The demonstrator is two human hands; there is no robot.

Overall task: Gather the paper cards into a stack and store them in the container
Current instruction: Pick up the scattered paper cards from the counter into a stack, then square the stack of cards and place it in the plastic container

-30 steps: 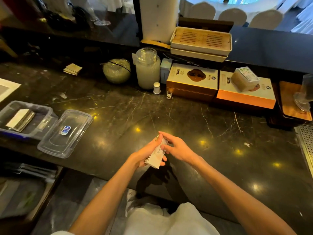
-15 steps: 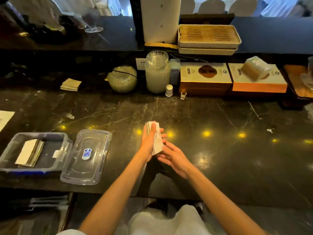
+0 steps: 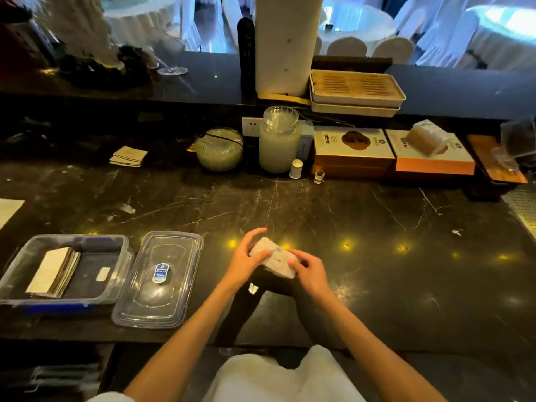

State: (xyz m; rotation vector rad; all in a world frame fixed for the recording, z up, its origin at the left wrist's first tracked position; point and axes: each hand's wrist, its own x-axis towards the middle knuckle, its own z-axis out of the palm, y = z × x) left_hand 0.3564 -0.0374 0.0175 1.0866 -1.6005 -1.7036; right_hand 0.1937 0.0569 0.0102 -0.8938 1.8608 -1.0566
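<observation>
A stack of white paper cards lies flat between both hands just above the dark marble counter. My left hand grips its left end and my right hand holds its right end. The clear plastic container stands at the left with another card stack lying inside. Its clear lid rests on the counter right beside it, label up.
A small pile of folded cards lies at the back left. A glass bowl, a tall jar, a tiny white bottle and two orange boxes line the back. A white sheet pokes in at the left edge.
The card stack was held upright in my left hand; now it lies flat between both hands. The right hand has come back onto it. The view has shifted left.
</observation>
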